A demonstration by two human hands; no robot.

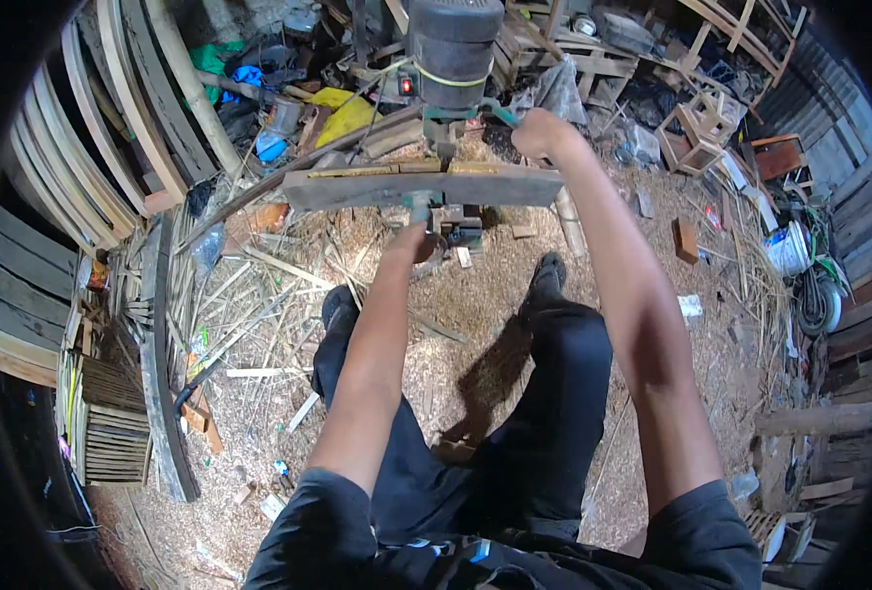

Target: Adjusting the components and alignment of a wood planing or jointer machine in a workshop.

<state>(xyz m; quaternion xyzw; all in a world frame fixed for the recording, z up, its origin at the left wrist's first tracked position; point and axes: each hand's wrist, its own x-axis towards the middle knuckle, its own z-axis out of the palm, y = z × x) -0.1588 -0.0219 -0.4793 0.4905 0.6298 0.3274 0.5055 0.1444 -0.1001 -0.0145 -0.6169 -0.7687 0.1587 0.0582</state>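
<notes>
In front of me stands a drill-press-like machine [454, 54] with a black motor housing and a red-lit switch. A long wooden beam [357, 192] lies crosswise on it, below the head. My right hand [546, 136] is closed round the machine's green lever [500, 112], right of the head. My left hand [414, 243] is closed at a green clamp handle [419, 205] on the beam's near side; its fingers are partly hidden. Where the tool meets the beam, pale cut wood shows along the top edge.
Wood chips and offcut strips cover the floor around my feet. Curved timber pieces [112, 108] lean at the left, near a grey plank [161, 364]. At the right are a small wooden frame [694, 133], a brown block [686, 240] and a white bucket [788, 251].
</notes>
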